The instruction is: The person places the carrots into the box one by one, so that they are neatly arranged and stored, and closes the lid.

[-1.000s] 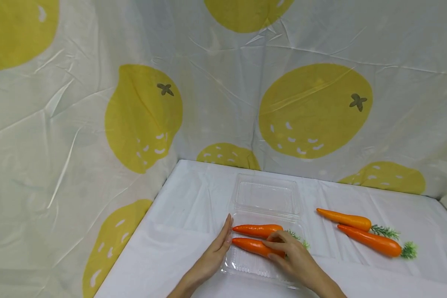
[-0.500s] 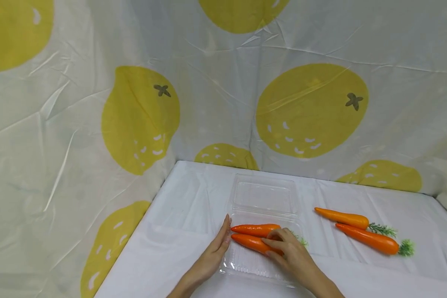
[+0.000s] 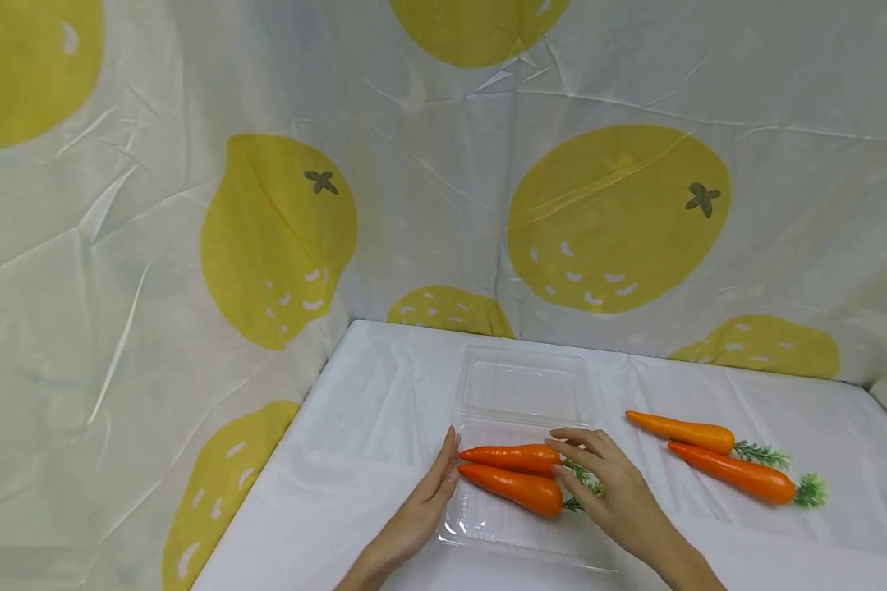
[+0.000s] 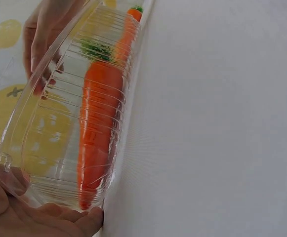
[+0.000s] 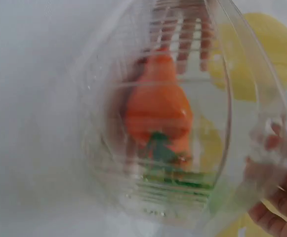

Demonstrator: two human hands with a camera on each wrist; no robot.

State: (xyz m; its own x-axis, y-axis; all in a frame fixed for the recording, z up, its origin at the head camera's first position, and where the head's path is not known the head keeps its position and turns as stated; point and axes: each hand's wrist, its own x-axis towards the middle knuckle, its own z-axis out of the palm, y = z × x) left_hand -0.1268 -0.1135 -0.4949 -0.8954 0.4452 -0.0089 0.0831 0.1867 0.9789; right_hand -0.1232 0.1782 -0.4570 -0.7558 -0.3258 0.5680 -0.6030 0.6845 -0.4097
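A clear plastic clamshell box (image 3: 488,529) lies opened out on the white table, its lid (image 3: 525,390) folded back. Two orange carrots with green tops lie side by side in its base, the far carrot (image 3: 506,457) and the near carrot (image 3: 513,489). My left hand (image 3: 421,509) rests along the box's left end, fingers straight; in the left wrist view its fingers (image 4: 59,219) touch the end wall. My right hand (image 3: 621,492) hovers by the leafy ends with fingers spread, holding nothing. The right wrist view is blurred, showing a carrot (image 5: 158,111) through the box wall.
Two more carrots lie on the table to the right, a lighter orange carrot (image 3: 683,431) and a redder carrot (image 3: 735,474). A lemon-print cloth (image 3: 429,205) hangs behind the table and along its left side.
The near carrot has come up against the far one. My right hand has let go of it and moved right and slightly away. The left hand stays at the box's end.
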